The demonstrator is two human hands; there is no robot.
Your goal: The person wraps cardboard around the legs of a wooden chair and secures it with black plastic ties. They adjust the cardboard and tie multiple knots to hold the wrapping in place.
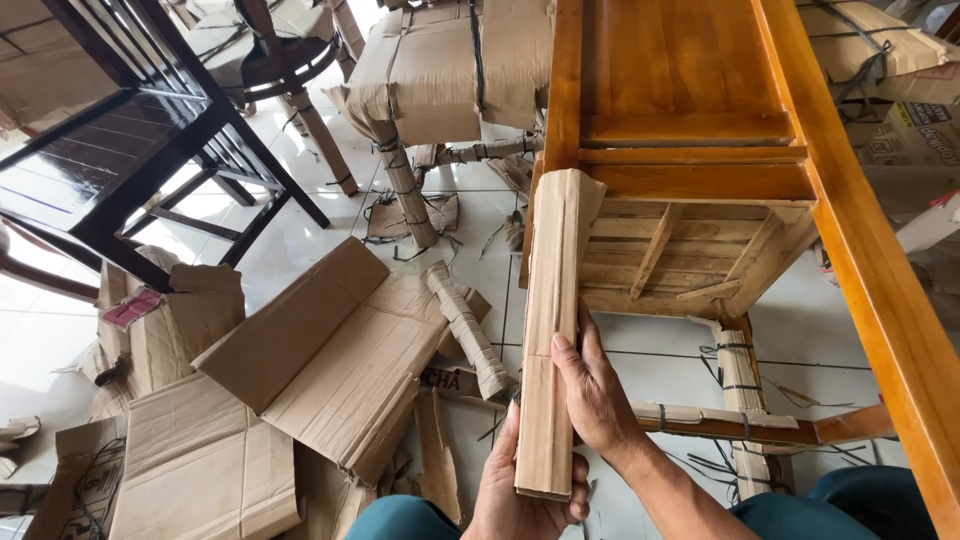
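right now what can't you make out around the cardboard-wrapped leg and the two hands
- Head view: the leg inside the cardboard sleeve is fully covered.
- Left hand: wrist cut off by the bottom edge; fingertips behind the sleeve.
- Right hand: palm faces the sleeve, grip unseen.
- Wooden chair: top cut off by the frame.

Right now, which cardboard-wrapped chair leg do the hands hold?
The near upright one, on the orange-brown wooden chair. The left hand cups its lower end and the right hand lies along its side. The other wrapped legs are untouched.
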